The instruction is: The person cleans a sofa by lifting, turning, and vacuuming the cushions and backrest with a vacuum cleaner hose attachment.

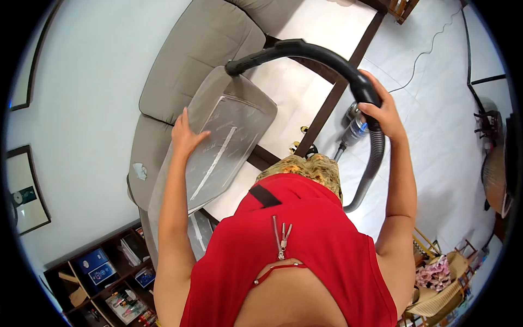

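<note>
My right hand (384, 111) is wrapped around the black handle of a vacuum hose (321, 52). The hose arches leftward, and its far end meets the upper edge of a grey sofa cushion (251, 106). This cushion stands tilted, showing a grey underside with a pale strip across it. Against the cushion's left part rests my left hand (188, 135), thumb and fingers spread apart. From the handle, the ribbed part of the hose curves down past my right side, where my body hides its end.
Grey sofa backrests (201, 54) line the wall. Dark wooden beams (348, 65) frame the pale sofa base. A vacuum cleaner with a blue part (355, 132) stands on the tiled floor, near a thin cable (419, 57). A shelf (117, 272) is lower left, a wicker chair (444, 300) lower right.
</note>
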A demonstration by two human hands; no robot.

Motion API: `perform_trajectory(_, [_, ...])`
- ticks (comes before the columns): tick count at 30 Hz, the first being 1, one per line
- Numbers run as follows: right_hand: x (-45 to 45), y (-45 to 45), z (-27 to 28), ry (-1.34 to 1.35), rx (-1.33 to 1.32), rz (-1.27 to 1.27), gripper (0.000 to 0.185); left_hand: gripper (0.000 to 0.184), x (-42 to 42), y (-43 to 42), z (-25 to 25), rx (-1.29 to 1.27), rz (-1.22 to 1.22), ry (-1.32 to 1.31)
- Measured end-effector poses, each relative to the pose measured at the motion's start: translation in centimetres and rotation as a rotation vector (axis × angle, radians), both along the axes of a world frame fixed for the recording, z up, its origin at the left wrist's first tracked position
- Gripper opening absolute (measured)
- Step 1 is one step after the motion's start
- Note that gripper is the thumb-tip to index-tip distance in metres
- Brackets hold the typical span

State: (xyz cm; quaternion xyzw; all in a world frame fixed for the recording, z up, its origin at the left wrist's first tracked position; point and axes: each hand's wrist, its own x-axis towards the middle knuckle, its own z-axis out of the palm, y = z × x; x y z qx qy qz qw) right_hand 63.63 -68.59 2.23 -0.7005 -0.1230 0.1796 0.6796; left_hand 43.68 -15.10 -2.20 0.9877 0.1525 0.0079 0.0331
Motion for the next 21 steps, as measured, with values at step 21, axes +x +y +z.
perform_trajectory(21, [-3.8, 0.7, 0.0, 0.016, 0.045, 0.005, 0.078, 0.104, 5.8, -4.5, -0.5, 0.064, 0.086, -0.043])
